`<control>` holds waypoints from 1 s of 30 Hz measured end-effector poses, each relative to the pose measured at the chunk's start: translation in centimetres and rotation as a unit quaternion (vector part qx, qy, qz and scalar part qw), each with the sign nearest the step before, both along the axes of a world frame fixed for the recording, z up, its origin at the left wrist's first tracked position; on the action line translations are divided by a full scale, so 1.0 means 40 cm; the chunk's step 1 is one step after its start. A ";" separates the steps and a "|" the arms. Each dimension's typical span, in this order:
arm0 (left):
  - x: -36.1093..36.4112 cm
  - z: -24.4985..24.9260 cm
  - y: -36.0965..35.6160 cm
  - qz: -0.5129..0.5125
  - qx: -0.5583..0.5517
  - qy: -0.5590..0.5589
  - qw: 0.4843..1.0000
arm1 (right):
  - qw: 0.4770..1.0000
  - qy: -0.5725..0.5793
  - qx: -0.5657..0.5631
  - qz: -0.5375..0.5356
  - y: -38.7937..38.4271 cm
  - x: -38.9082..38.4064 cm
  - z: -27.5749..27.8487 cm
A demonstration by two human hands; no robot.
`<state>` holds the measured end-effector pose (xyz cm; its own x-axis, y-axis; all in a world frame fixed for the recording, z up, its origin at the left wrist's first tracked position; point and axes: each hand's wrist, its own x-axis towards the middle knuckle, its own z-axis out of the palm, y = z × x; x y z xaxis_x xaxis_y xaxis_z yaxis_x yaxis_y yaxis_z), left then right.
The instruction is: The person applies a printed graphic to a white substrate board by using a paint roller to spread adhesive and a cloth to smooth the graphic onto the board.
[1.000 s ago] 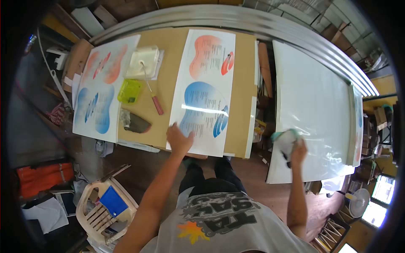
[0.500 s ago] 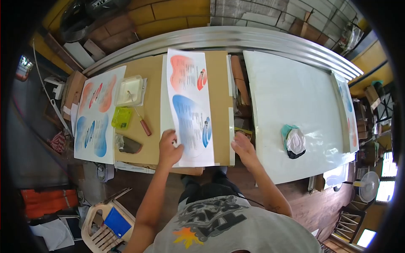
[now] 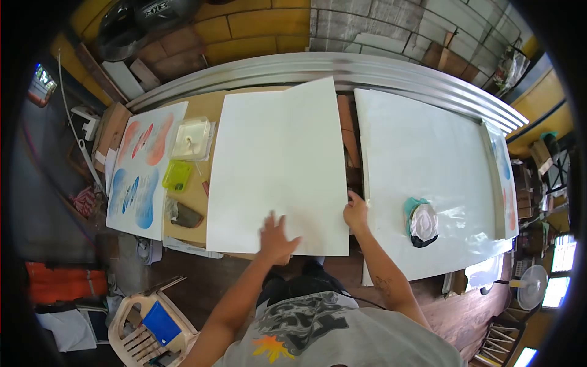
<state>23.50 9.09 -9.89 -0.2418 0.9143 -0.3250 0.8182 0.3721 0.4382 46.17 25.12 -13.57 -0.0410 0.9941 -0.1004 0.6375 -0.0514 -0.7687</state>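
And there it is: the left hand (image 3: 279,240), a little blurred, spreads its fingers wide over the bottom edge of the white sheet (image 3: 278,177), while the right hand (image 3: 356,214) curls its fingers at the sheet's right edge, and whether they pinch it I cannot tell. Big change here! Half a second ago red and blue print faced up; now it's plain white, and far wider across the centre of the frame. That looks like a folded sheet opened out, blank face up, though not yet flat: its upper right corner kicks upward. Beneath, the brown surface (image 3: 195,197) peeks out at left, with the white tray (image 3: 189,144), green tray (image 3: 177,176) and dark block (image 3: 186,215) just beside the sheet. Far left, a printed sheet (image 3: 136,168) shows its colours. Over on the right, the bunched cloth (image 3: 424,223) rests on the pale surface (image 3: 397,159), untouched.
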 end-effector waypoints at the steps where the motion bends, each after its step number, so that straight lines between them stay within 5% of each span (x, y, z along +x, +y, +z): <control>1: -0.036 -0.009 -0.015 0.022 -0.083 0.010 0.996 | 1.000 -0.001 0.004 -0.005 -0.002 0.006 -0.007; 5: -0.132 -0.071 -0.070 0.027 -0.175 0.060 0.982 | 0.994 -0.093 -0.056 0.017 -0.023 -0.008 -0.062; 12: -0.153 -0.118 -0.098 0.078 -0.091 0.079 0.990 | 0.971 -0.200 -0.119 0.056 -0.017 -0.030 -0.135; 14: -0.195 -0.170 -0.093 0.113 0.093 0.093 0.985 | 0.982 -0.152 -0.106 0.040 -0.019 -0.028 -0.124; 18: -0.390 -0.140 -0.023 0.291 0.250 0.197 0.902 | 0.989 -0.132 -0.053 0.032 -0.020 -0.020 -0.101; 20: -0.535 -0.152 0.018 0.402 0.237 0.172 0.868 | 0.990 -0.126 -0.048 0.033 -0.015 -0.016 -0.092; 23: -0.726 -0.223 0.062 0.407 0.261 0.092 0.870 | 0.990 -0.130 -0.044 0.029 -0.006 -0.011 -0.098; 28: -0.843 -0.264 0.114 0.380 0.127 -0.217 0.890 | 0.985 -0.161 -0.055 -0.002 -0.012 -0.027 -0.113; 29: -0.819 -0.262 0.124 0.445 0.192 -0.251 0.838 | 0.986 -0.159 -0.056 0.000 -0.016 -0.027 -0.119; 30: -0.833 -0.270 0.119 0.408 0.206 -0.330 0.826 | 0.990 -0.133 -0.047 -0.006 -0.020 -0.027 -0.134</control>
